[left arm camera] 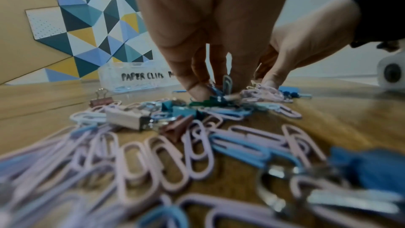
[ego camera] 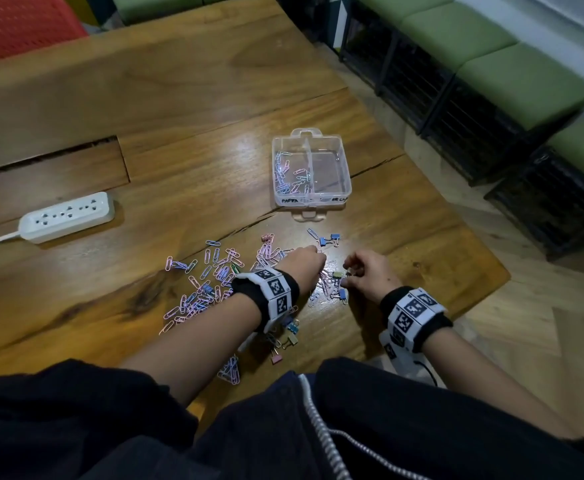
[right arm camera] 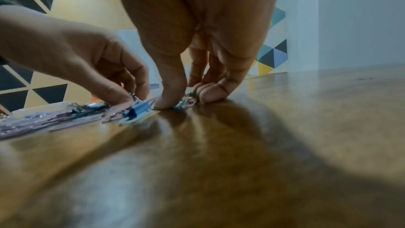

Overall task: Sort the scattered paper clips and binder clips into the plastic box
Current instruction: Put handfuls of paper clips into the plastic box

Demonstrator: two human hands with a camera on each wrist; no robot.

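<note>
Pink and blue paper clips and small coloured binder clips lie scattered on the wooden table. Beyond them stands the clear plastic box; its left compartment, labelled PAPER CLIPS, holds several paper clips, and its right one looks bare. My left hand reaches fingers-down into the pile and pinches a blue-grey paper clip upright. Close beside it, my right hand has thumb and fingers curled down on the table, pinching a small binder clip. A blue binder clip lies between the hands.
A white power strip with its cable lies at the left of the table. A crack runs through the tabletop there. The table's right edge is near my right wrist. Green cushioned benches stand on the right, a red chair at the far left.
</note>
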